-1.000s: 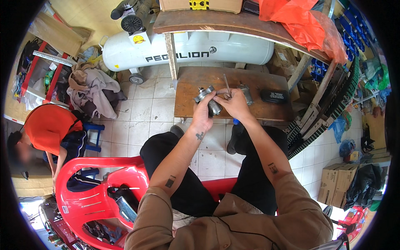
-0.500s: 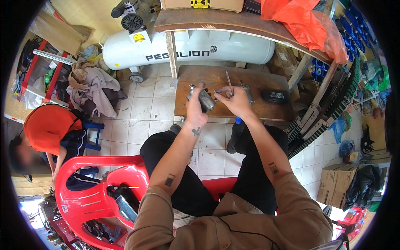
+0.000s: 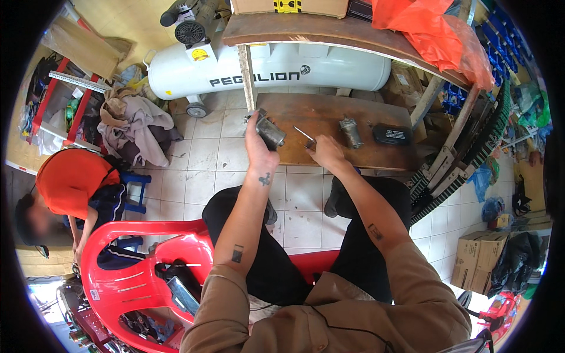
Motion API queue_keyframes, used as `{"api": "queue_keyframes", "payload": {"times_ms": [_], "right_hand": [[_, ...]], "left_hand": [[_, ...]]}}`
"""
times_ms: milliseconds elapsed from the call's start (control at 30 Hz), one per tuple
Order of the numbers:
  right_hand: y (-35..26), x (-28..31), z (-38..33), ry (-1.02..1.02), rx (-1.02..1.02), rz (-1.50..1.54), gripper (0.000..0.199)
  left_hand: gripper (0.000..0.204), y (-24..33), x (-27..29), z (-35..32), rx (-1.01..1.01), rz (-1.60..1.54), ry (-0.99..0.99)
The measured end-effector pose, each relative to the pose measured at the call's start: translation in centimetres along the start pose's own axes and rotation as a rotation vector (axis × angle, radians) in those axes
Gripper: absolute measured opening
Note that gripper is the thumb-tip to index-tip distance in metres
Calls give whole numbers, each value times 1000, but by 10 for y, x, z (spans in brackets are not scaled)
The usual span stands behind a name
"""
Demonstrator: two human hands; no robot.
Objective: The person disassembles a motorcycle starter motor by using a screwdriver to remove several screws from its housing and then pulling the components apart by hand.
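Note:
My left hand (image 3: 259,147) is wrapped round a grey metal cylinder (image 3: 270,134), a worn motor-like part, held tilted over the left end of a low brown wooden table (image 3: 329,106). To its right, my right hand (image 3: 327,153) is closed round a screwdriver (image 3: 302,133). Its thin shaft points up and left toward the cylinder but stays apart from it. A bit of blue shows past my right wrist, in line with the shaft. A second, similar metal cylinder (image 3: 351,132) lies on the table beyond my right hand, next to a flat black case (image 3: 391,135).
Behind the table lies a white compressor tank (image 3: 176,73). Above it runs a wooden shelf (image 3: 329,41) with an orange plastic bag (image 3: 412,26). A red plastic chair (image 3: 118,288) stands at my left, near a bent-over person (image 3: 73,182) in orange. Cardboard boxes (image 3: 477,262) sit at right.
My left hand has moved left with the metal cylinder, away from my right hand. The screwdriver shaft has swung from nearly upright to pointing up-left, and the second cylinder is now uncovered.

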State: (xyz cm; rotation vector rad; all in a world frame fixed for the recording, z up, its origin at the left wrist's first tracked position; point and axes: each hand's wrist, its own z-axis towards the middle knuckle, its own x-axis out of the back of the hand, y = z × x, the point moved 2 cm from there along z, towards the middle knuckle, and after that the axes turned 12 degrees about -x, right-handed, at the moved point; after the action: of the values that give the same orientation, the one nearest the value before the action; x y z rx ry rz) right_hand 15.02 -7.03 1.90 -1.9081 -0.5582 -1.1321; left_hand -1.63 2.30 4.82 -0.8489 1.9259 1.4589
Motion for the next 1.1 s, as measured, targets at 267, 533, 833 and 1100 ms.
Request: {"api": "queue_keyframes", "payload": {"times_ms": [267,533,833,1100], "right_hand": [[14,-16,13,-22,-64,2,22],[26,-23,18,76,-20,-22,27],[5,-10,8,-68,-134,-80,35],[19,-22,19,4,-134,-24,31]], "left_hand": [[26,-1,-8,-9,52,-28,-2],[30,-3,-10,-10,57,-16,-2],[31,-1,-6,-10,58,-10,3],[32,-2,-9,-12,66,-6,-2]]}}
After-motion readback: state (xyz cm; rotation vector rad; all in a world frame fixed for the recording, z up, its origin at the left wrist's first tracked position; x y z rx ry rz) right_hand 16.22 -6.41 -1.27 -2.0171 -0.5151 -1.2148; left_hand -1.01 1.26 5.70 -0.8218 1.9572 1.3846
